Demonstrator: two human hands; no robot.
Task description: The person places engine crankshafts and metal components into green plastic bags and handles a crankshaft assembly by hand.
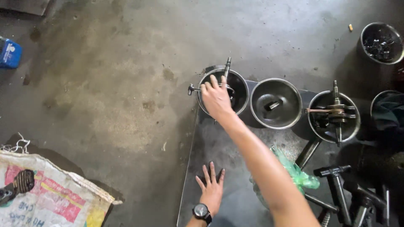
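My right hand (216, 98) reaches forward over the leftmost steel bowl (240, 86), fingers spread on a metal shaft part (227, 67) that sticks out of the bowl. I cannot see a closed grip on it. My left hand (211, 187), with a dark wristwatch (201, 211) on the wrist, lies flat with its fingers apart on a grey metal sheet (219, 147) on the floor.
A middle bowl (275, 88) holds a small cylinder; a third bowl (315, 122) holds a crankshaft (335, 112). More bowls (381, 42) stand at the right. A green plastic bag (296, 172), T-handle tools (336, 185), a woven sack (50, 197) and a blue container (9, 52) lie around on stained concrete.
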